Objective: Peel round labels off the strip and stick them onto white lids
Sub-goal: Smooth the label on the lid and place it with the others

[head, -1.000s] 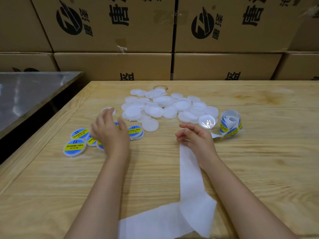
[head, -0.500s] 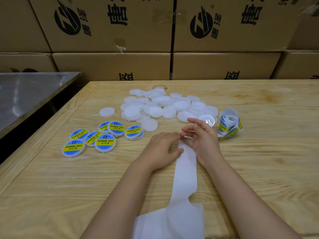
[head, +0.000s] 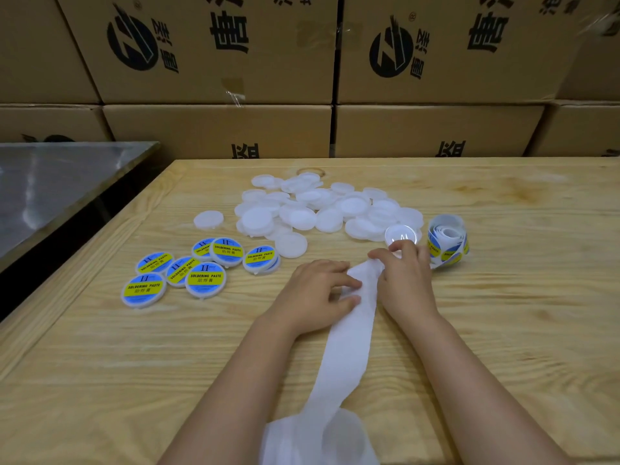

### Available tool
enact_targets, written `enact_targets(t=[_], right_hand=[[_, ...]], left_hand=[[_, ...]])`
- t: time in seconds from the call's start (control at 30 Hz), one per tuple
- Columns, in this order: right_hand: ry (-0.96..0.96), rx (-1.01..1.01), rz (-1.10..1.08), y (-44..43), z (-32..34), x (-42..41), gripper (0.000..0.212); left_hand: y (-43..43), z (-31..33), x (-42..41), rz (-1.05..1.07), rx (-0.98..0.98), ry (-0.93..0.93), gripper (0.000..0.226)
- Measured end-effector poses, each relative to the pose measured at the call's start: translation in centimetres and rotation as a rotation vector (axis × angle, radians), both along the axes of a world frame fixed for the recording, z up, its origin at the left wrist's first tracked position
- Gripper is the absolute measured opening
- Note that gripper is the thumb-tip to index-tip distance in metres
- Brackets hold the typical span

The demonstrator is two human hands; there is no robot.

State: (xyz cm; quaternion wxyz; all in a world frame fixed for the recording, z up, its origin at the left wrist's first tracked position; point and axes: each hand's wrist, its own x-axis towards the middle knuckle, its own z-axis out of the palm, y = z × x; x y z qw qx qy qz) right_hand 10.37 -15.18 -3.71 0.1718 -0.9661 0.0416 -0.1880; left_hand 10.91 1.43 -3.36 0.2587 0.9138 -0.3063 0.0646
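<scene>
A wooden table [head: 100,347] carries a far heap of white lids [head: 322,209] and labelled lids [head: 204,278] at left. The white strip [head: 345,347] runs nearward from both hands. The left hand [head: 318,293] pinches its edge; the right hand [head: 406,276] pinches its far end, near the label roll [head: 448,241].

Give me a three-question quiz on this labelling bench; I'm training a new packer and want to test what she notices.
1. True or false: both hands are on the white backing strip.
2. The roll of labels stands on which side of the pile of plain lids: A left, B right?
3. What two English words are printed on the labelled lids?

Key: 1 true: left hand and right hand meet on it. 2 B. 3 SOLDERING PASTE.
</scene>
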Motion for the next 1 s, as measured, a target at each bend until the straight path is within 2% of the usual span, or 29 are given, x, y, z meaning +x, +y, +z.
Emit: enact_targets(t=[0.2,0.43,0.63,0.77,1.0], right_hand=[[0.068,-0.153,-0.027,0.3,0.0,0.0,0.048],[0.072,-0.129,-0.011,0.2,-0.1,0.2,0.038],[0.068,-0.082,0.003,0.3,-0.4,0.4,0.051],[0.009,0.008,0.029,0.6,-0.1,0.5,0.065],[-0.11,0.043,-0.013,0.9,0.0,0.6,0.074]], left_hand=[[-0.1,-0.2,0.0,-0.012,0.0,-0.005,0.03],[-1.4,0.4,-1.1,-0.106,-0.027,-0.058,0.025],[-2.0,0.9,-1.6,-0.111,0.001,-0.11,0.011],[-2.0,1.0,-1.8,-0.115,-0.012,-0.103,0.009],[-2.1,0.9,-1.7,-0.113,-0.026,-0.099,0.009]])
